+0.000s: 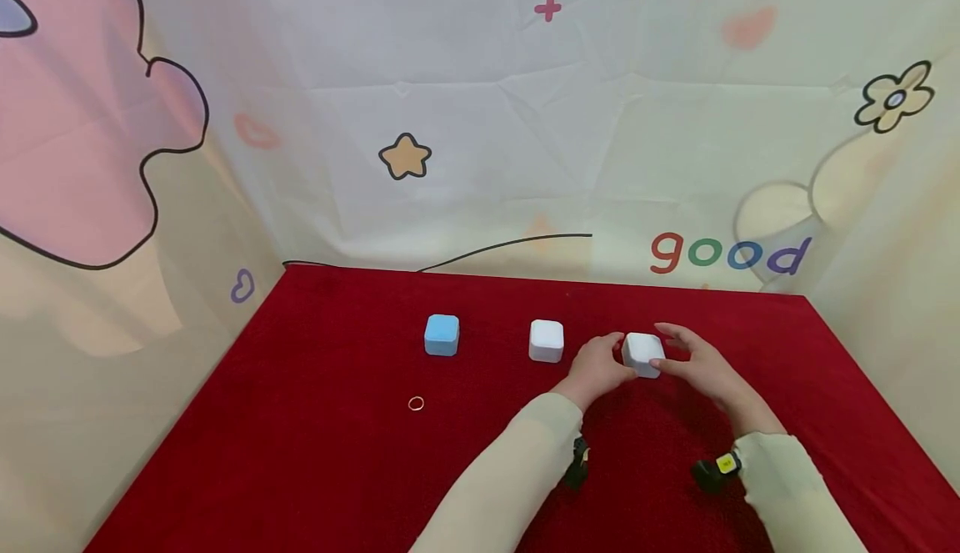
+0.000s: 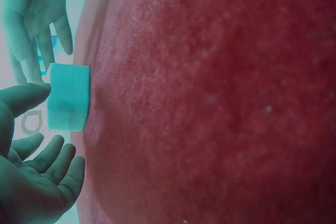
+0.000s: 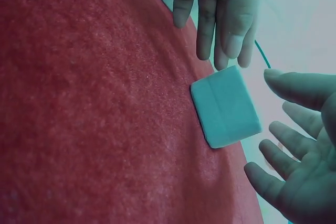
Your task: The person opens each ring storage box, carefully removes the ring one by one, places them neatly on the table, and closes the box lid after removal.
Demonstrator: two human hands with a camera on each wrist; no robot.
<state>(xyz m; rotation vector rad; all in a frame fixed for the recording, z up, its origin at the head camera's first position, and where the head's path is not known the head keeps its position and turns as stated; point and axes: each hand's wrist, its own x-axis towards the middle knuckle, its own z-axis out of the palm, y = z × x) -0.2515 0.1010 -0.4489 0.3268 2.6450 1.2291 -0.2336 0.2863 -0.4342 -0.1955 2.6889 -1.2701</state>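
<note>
A: Head view: three boxes in a row on the red counter (image 1: 315, 453), blue box (image 1: 442, 334) left, white box (image 1: 546, 340) middle, second white box (image 1: 643, 354) right. Ring (image 1: 416, 404) lies near, left.

B: Hands?

A: Left hand (image 1: 597, 367) and right hand (image 1: 697, 361) flank the right box, fingers (image 3: 231, 30) spread, loosely extended. Grip not closed; contact cannot be told. Placement suggests steadying both sides.

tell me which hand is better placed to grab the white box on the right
Probably the left hand: its thumb already touches the white box. The right hand flanks it with open fingers, apparently just off it. Both are close.
</note>
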